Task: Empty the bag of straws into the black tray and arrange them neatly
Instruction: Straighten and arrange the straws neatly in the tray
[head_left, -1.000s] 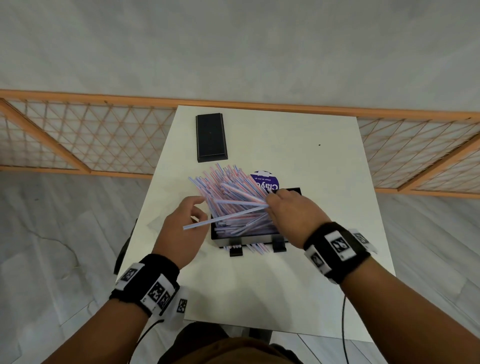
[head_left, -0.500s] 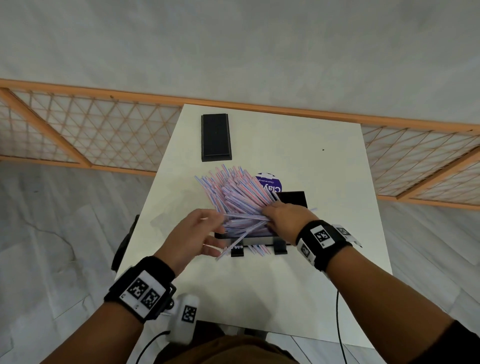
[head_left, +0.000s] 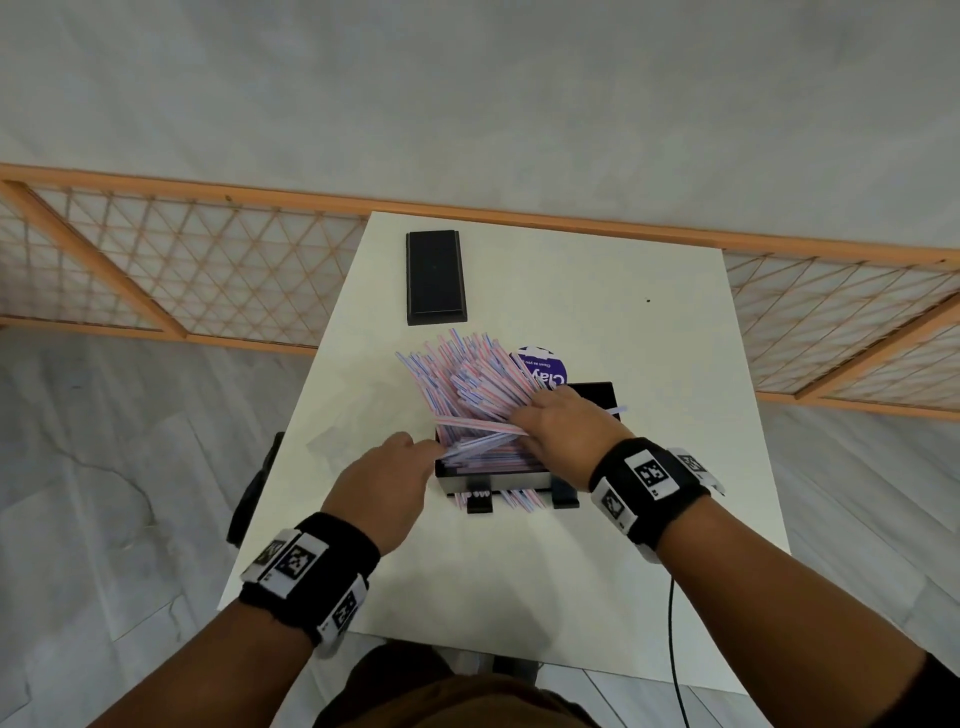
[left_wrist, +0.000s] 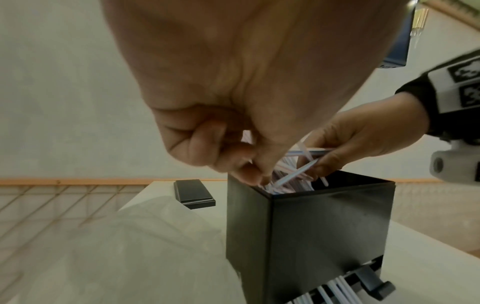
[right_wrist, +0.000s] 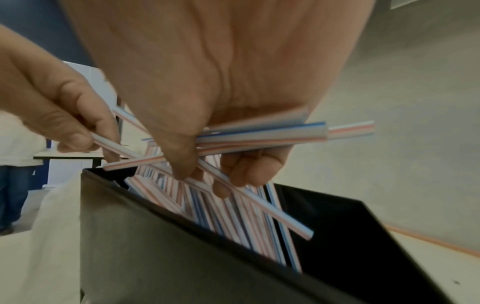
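Note:
The black tray (head_left: 597, 395) is a tall open box near the table's middle, and striped straws (head_left: 467, 384) fan out of it toward the far left. My left hand (head_left: 428, 449) is at the tray's left rim and pinches a few straws (left_wrist: 288, 176). My right hand (head_left: 524, 421) lies over the pile and grips a crossed bundle of straws (right_wrist: 259, 137) above the tray's opening (right_wrist: 337, 226). A few straw ends (left_wrist: 337, 292) poke out of the slot at the tray's front foot. The bag's purple label (head_left: 543, 366) shows behind the pile.
A black lid (head_left: 435, 277) lies flat at the table's far left. Crumpled clear plastic (head_left: 353, 441) lies left of the tray. An orange lattice railing (head_left: 182, 270) runs behind the white table (head_left: 519, 582). A cable (head_left: 675, 649) hangs from my right wrist.
My left hand has moved right, from the table beside the pile to the tray's left rim, bringing stray straws with it. My right hand has stayed on the pile.

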